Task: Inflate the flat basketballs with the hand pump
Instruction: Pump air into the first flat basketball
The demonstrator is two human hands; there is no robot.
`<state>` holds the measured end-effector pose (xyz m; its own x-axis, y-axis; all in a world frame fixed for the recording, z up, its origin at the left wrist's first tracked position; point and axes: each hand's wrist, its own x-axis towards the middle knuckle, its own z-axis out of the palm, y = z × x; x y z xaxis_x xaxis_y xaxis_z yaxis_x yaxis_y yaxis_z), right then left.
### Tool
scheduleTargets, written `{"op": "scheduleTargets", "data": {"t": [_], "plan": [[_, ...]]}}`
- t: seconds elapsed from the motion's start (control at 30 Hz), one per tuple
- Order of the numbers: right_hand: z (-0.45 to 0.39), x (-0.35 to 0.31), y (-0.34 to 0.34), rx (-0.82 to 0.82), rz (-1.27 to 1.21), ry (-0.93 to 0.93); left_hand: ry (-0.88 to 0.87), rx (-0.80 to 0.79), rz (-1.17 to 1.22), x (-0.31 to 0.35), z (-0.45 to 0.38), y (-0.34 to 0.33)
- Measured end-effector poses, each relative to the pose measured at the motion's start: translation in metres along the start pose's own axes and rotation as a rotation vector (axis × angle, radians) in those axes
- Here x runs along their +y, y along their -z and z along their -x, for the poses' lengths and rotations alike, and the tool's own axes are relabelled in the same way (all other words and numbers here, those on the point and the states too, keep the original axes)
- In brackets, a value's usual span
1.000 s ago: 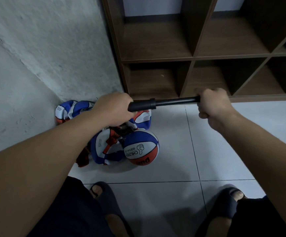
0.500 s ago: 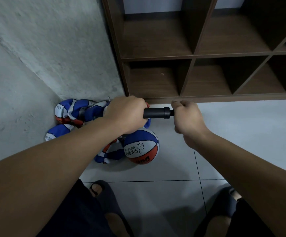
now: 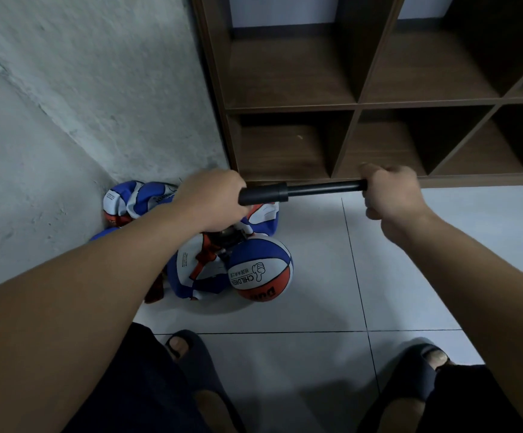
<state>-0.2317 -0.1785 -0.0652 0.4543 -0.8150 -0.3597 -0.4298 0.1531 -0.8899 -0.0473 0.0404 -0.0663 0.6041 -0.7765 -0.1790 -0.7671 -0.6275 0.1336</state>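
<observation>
Over tiled floor, both hands grip the pump, rod extended.

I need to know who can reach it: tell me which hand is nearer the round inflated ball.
Left. The left hand, gripping the pump barrel, sits just above and left of the inflated ball. The right hand, gripping the pump's handle end, is farther up to its right.

left hand grips pump barrel | right hand grips handle, probably | 1 round basketball
</observation>
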Motion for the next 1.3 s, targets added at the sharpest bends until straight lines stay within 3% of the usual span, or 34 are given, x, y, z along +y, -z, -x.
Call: {"op": "scheduleTargets", "data": {"t": [0.27,0.7,0.8,0.93,1.0,1.13,1.3], "plan": [[0.019,-0.003,-0.019,0.019,0.101,0.135,-0.037,0.094,-0.048,0.019,0.001,-0.001],[0.045,-0.005,-0.067,-0.184,0.182,0.234,0.001,0.027,0.035,0.019,0.005,-0.010],[0.035,-0.008,-0.077,-0.244,0.069,0.167,0.051,0.002,0.064,0.007,0.005,-0.010],[0.026,0.032,-0.095,-0.376,-0.183,-0.091,0.192,-0.013,0.009,-0.018,0.005,-0.021],[0.027,0.067,-0.108,-0.444,-0.048,-0.115,0.255,-0.048,-0.028,-0.036,0.004,-0.028],[0.020,0.131,-0.136,-0.457,0.583,0.202,0.335,-0.075,0.028,-0.061,0.006,-0.044],[0.012,0.171,-0.159,-0.519,0.776,0.240,0.321,-0.191,0.143,-0.069,0.005,-0.074]]}}
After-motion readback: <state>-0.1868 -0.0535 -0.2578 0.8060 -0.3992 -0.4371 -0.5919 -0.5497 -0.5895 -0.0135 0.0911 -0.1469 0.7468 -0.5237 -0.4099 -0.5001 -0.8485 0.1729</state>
